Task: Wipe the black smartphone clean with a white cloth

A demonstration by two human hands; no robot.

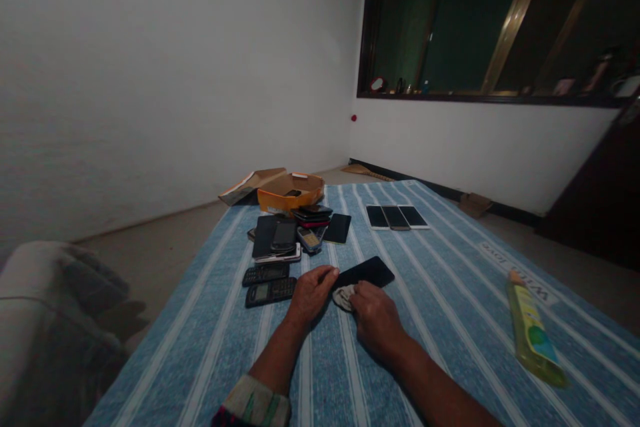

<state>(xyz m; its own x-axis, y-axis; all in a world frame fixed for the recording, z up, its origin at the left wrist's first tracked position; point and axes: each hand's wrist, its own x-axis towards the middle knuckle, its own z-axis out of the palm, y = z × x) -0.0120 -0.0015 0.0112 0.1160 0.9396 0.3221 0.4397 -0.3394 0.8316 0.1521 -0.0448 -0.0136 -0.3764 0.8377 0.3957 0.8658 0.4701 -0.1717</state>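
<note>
A black smartphone [369, 271] lies tilted in front of me, its near left end in the fingers of my left hand [311, 290]. My right hand [376, 313] is closed around a crumpled whitish cloth [343, 297], which sits against the phone's near edge. Left of my left hand are two black keypad phones [270, 291], side by side. Beyond them is a pile of phones, with a dark phone [284, 235] on top and a grey keypad phone [311, 238] beside it.
An open orange box [280, 200] stands at the far left of the striped cloth [225, 347]. Three phones [396, 217] lie in a row at the far right. A yellow-green bottle [535, 333] lies near the right edge. A pale draped thing [45, 327] is at left.
</note>
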